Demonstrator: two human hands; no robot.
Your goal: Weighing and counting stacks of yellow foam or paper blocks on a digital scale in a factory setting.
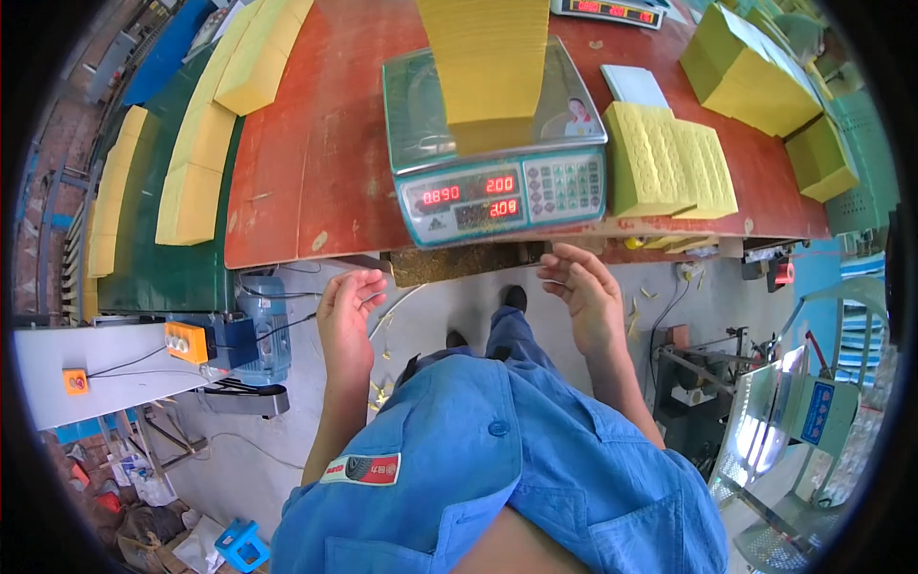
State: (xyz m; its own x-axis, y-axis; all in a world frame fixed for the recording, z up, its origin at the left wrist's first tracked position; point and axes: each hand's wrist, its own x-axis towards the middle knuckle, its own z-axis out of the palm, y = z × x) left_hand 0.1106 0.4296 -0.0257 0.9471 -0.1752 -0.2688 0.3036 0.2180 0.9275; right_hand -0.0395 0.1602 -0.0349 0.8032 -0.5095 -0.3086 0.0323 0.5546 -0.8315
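My left hand (352, 304) hangs just in front of the red table's near edge, its fingers loosely bent and apart, with nothing in it. Level with it on the other side, my right hand (583, 287) is empty too, fingers half curled and spread. Between and beyond them stands a teal digital scale (400, 134) with lit red digits and a keypad. A tall yellow stack (488, 77), seemingly of paper sheets, rests upright on its metal pan. Neither hand touches the scale or the stack.
Right of the scale lie yellow bundles with ridged sides (660, 163); larger yellow blocks (751, 81) stand farther right. More yellow blocks line the green conveyor belt (143, 258) at left. A second scale (612, 10) sits at the far edge. A blue motor (266, 330) is below left.
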